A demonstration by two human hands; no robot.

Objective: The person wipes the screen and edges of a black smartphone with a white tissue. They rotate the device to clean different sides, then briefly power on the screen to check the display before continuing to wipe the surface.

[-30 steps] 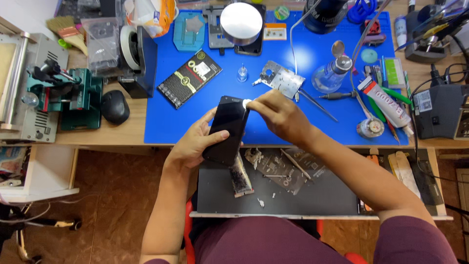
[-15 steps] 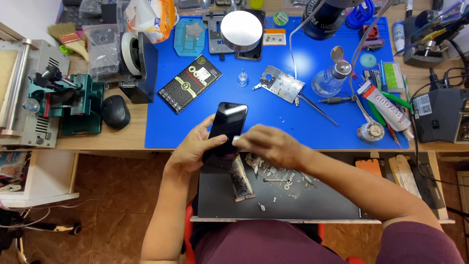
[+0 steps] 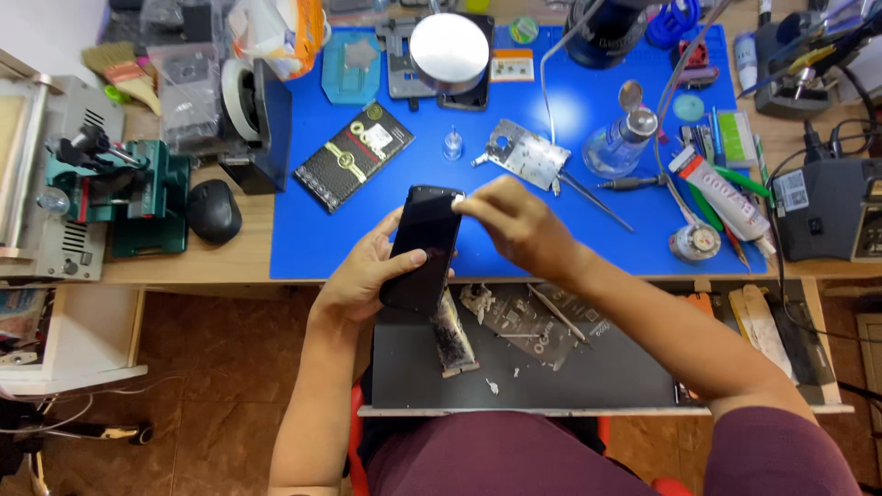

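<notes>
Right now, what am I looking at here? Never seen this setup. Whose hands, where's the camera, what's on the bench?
One view only, from a camera on the person's head looking down. No machine: two bare hands. The left hand grips a dark phone; the right hand pinches at its top corner. Under them lie a blue work mat and a pulled-out dark tray with scraps. On the mat: a glass dispenser bottle, a metal plate, a flat black package and a white glue tube.
</notes>
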